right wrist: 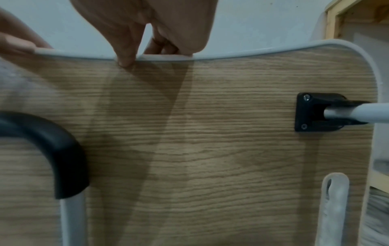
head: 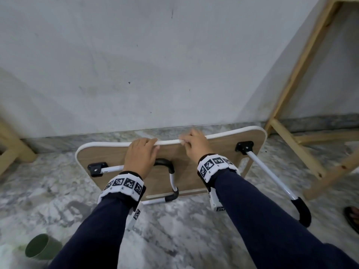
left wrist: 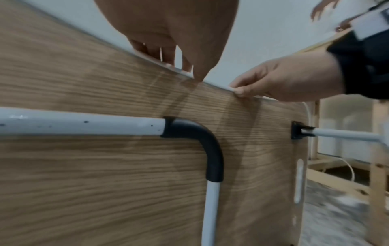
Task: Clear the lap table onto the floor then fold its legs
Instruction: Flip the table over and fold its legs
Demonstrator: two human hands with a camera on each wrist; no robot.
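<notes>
The wooden lap table (head: 116,158) stands on its long edge on the floor, underside toward me, white rim on top. My left hand (head: 142,150) and right hand (head: 192,141) both grip that top rim near its middle, fingers curled over the far side, thumbs on the underside (left wrist: 118,93) (right wrist: 210,103). The left leg (head: 171,177), a white tube with black corner sleeves, lies flat against the underside (left wrist: 195,138). The right leg (head: 272,177) sticks out from its black bracket (head: 244,146) toward me, unfolded (right wrist: 357,114).
A green cup (head: 38,249) stands on the marble floor at lower left. A wooden frame (head: 295,144) stands close at the right, another wooden leg (head: 13,150) at the left. The grey wall (head: 136,65) is just behind the table. A sandalled foot (head: 352,218) shows at the right edge.
</notes>
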